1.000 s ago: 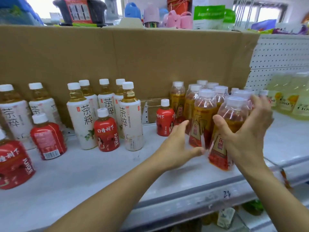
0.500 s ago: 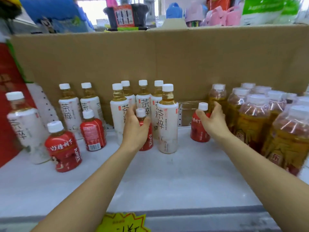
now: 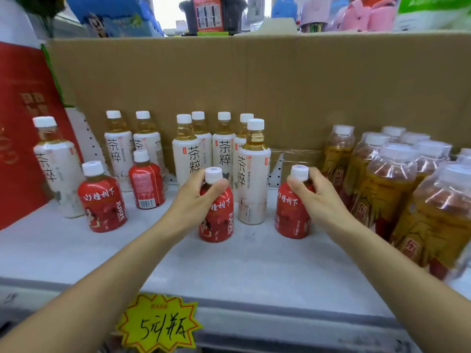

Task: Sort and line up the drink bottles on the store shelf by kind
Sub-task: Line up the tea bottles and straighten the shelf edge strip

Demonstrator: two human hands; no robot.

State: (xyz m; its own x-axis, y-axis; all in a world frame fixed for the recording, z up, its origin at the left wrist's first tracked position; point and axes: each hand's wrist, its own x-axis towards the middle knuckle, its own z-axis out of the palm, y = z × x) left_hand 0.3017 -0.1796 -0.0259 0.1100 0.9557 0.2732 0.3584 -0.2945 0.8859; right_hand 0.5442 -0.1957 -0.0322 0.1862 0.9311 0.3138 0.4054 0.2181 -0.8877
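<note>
Holds one red juice bottle (image 3: 219, 220) in the left grip (image 3: 196, 200), fingers and thumb curled round the neck under the white cap. Holds a second red juice bottle (image 3: 290, 217) the same way in the right grip (image 3: 321, 200). Has both upright near the middle of the shelf (image 3: 229, 271), bases on or barely off the surface (hard to say which), with a tall white tea bottle (image 3: 253, 184) just behind and between them.

Looks, by the task, like gathering the red kind into one group. Finds a third red bottle (image 3: 104, 202) and a fourth red bottle (image 3: 146, 184) at nine o'clock, mixed among stray white bottles (image 3: 58, 164). Finds the amber bottles (image 3: 387, 189) already packed together at three o'clock, and the white row (image 3: 224, 154) along the back at twelve.

To do this step well: lift straight up first, clear of the tall white tea bottle, easy to tip. Travel toward nine o'clock along the open front strip, not across the white row. Take the weight at the shoulder, not by the cap alone, to stop any swinging. Lead with the left grip and follow with the right, so as not to cross arms. Set down beside the third and fourth, touching side by side, labels turned to six o'clock. Leave the stray white bottles at nine o'clock for later.
</note>
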